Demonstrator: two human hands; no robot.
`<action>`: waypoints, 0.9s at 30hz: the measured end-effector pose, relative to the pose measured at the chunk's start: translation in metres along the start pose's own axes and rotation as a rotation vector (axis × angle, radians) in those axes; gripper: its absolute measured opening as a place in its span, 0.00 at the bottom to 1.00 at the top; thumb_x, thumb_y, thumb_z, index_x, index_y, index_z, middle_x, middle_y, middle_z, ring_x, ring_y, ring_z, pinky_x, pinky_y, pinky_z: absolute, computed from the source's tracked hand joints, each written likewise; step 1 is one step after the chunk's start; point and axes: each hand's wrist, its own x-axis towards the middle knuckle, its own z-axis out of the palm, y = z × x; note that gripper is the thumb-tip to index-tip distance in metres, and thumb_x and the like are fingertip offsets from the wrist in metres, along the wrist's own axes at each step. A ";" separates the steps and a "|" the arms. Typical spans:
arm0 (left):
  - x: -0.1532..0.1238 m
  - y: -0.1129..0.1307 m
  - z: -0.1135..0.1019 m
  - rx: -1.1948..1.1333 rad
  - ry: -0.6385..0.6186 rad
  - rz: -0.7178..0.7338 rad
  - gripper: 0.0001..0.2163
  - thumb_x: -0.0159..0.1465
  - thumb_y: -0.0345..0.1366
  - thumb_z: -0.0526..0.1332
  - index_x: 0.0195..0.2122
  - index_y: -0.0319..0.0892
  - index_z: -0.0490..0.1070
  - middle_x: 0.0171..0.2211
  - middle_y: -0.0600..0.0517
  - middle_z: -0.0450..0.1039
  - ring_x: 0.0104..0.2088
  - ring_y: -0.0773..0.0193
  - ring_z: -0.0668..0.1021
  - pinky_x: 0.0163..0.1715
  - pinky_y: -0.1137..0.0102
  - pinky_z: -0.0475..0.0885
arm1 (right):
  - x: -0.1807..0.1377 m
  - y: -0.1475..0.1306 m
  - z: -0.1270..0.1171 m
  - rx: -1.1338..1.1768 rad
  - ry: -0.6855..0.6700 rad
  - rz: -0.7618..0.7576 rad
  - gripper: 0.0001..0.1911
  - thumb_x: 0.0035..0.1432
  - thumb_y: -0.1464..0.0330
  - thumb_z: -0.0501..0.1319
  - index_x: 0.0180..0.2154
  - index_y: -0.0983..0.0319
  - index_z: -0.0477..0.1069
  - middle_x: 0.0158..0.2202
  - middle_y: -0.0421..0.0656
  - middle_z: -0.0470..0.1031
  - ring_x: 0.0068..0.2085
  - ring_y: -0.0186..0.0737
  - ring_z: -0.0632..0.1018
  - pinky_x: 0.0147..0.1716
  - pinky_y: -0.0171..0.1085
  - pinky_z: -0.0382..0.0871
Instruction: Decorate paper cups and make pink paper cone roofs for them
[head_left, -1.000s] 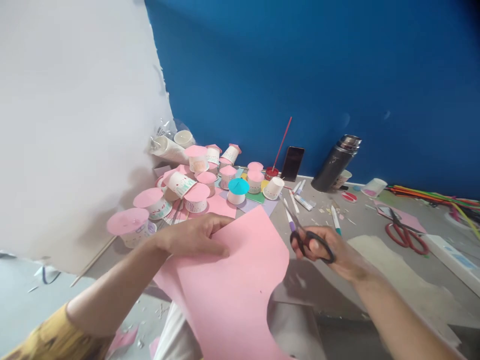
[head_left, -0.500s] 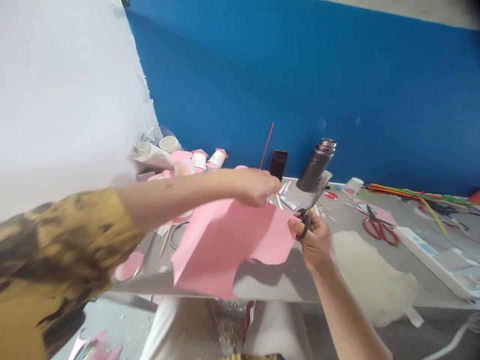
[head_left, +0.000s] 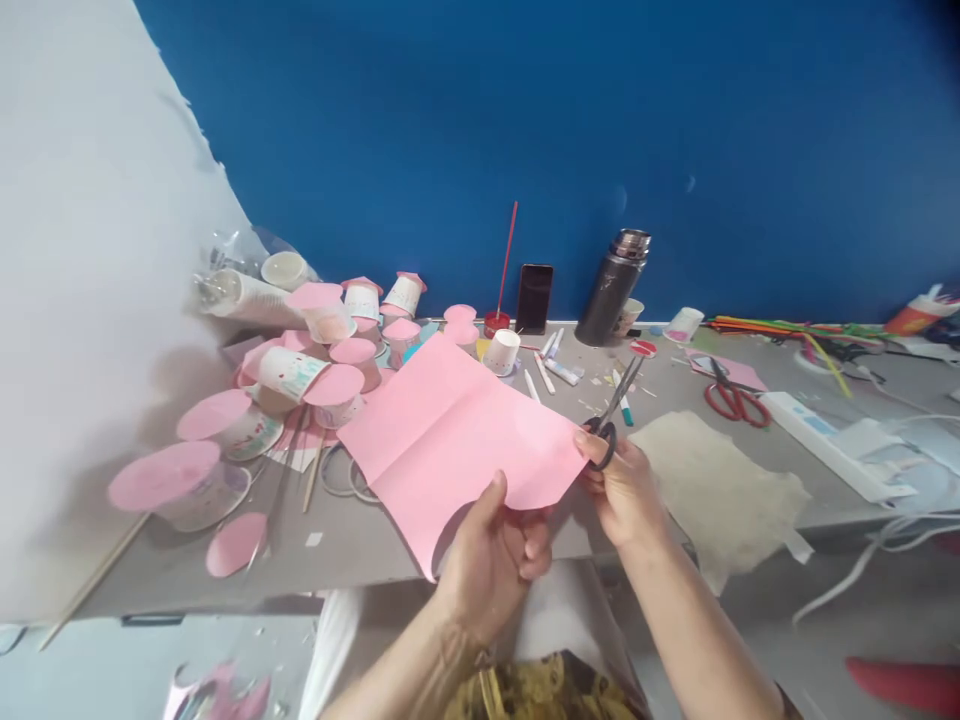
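A creased sheet of pink paper [head_left: 465, 430] with a curved cut-out in its lower edge is held up above the table. My right hand [head_left: 626, 490] pinches its right corner and also holds black-handled scissors [head_left: 606, 435], blades pointing up and away. At the lower edge of the sheet is my left hand [head_left: 487, 565], palm up, its thumb raised in front of the paper and its fingers loosely curled by the edge. A gap shows between thumb and fingers, so no firm grip is visible.
Paper cups with pink discs [head_left: 334, 390] crowd the left. Behind stand a phone [head_left: 535, 298] and a dark flask [head_left: 613, 290]. Markers [head_left: 544, 372] lie mid-table. Rightward are a pale ragged sheet [head_left: 712, 490], red-handled scissors [head_left: 736, 400] and a white power strip [head_left: 829, 445].
My left hand has moved from the sheet's far edge to its near edge. The pink sheet has shifted and turned. My right hand still holds the scissors and the corner. The view has moved.
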 end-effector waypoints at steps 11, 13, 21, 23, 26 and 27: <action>0.013 0.007 0.002 0.288 0.326 0.367 0.19 0.55 0.49 0.74 0.24 0.40 0.72 0.18 0.56 0.68 0.21 0.68 0.68 0.24 0.70 0.64 | -0.047 0.013 -0.052 -0.437 -0.371 -0.071 0.32 0.58 0.39 0.62 0.40 0.62 0.75 0.33 0.45 0.77 0.26 0.35 0.65 0.25 0.37 0.54; 0.013 0.008 0.006 0.235 0.311 0.380 0.17 0.55 0.47 0.74 0.27 0.40 0.72 0.20 0.56 0.69 0.21 0.67 0.70 0.25 0.70 0.66 | -0.060 0.021 -0.054 -0.495 -0.469 -0.004 0.32 0.60 0.38 0.59 0.38 0.62 0.73 0.30 0.43 0.75 0.26 0.35 0.62 0.27 0.37 0.52; 0.012 0.010 0.022 0.124 0.216 0.385 0.16 0.55 0.46 0.74 0.31 0.37 0.75 0.25 0.52 0.75 0.25 0.65 0.74 0.29 0.69 0.73 | -0.067 0.040 -0.037 -0.409 -0.520 0.055 0.32 0.59 0.38 0.60 0.33 0.62 0.73 0.27 0.43 0.73 0.29 0.38 0.66 0.28 0.37 0.52; 0.012 0.009 0.021 0.127 0.215 0.383 0.17 0.56 0.46 0.74 0.31 0.37 0.74 0.25 0.51 0.75 0.25 0.65 0.75 0.29 0.68 0.73 | -0.066 0.040 -0.039 -0.387 -0.509 0.066 0.31 0.58 0.38 0.61 0.33 0.62 0.73 0.26 0.43 0.73 0.28 0.37 0.66 0.27 0.37 0.52; 0.014 0.007 0.020 0.136 0.225 0.382 0.18 0.55 0.47 0.74 0.32 0.38 0.74 0.25 0.51 0.75 0.24 0.64 0.74 0.28 0.67 0.73 | -0.066 0.041 -0.040 -0.386 -0.490 0.072 0.32 0.57 0.38 0.62 0.32 0.62 0.73 0.25 0.42 0.73 0.26 0.37 0.65 0.27 0.37 0.52; 0.014 0.007 0.019 0.141 0.229 0.381 0.18 0.56 0.48 0.74 0.32 0.38 0.74 0.25 0.51 0.75 0.24 0.64 0.74 0.28 0.67 0.73 | -0.066 0.040 -0.040 -0.394 -0.484 0.072 0.32 0.56 0.37 0.62 0.32 0.61 0.73 0.24 0.42 0.72 0.26 0.37 0.65 0.26 0.37 0.52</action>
